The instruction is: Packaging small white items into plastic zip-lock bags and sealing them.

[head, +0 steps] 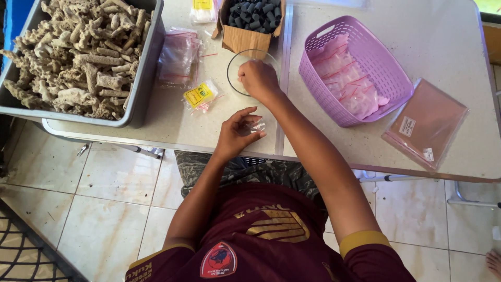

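Observation:
My left hand (237, 133) pinches a small clear plastic bag (257, 126) near the table's front edge. My right hand (258, 78) reaches forward, fingers curled down into a clear glass bowl (234, 65); what it grips is hidden. Just beyond the bowl stands an open cardboard box (245, 37) filled with small black cylinders (255, 13). A small bag with a yellow label (200, 95) lies left of the bowl.
A grey tub (143, 78) heaped with pale coral-like pieces (78, 52) fills the left. Clear bags (177, 55) lie beside it. A purple basket (389, 78) holding filled bags sits right, next to a stack of flat bags (425, 122). Tiled floor lies below.

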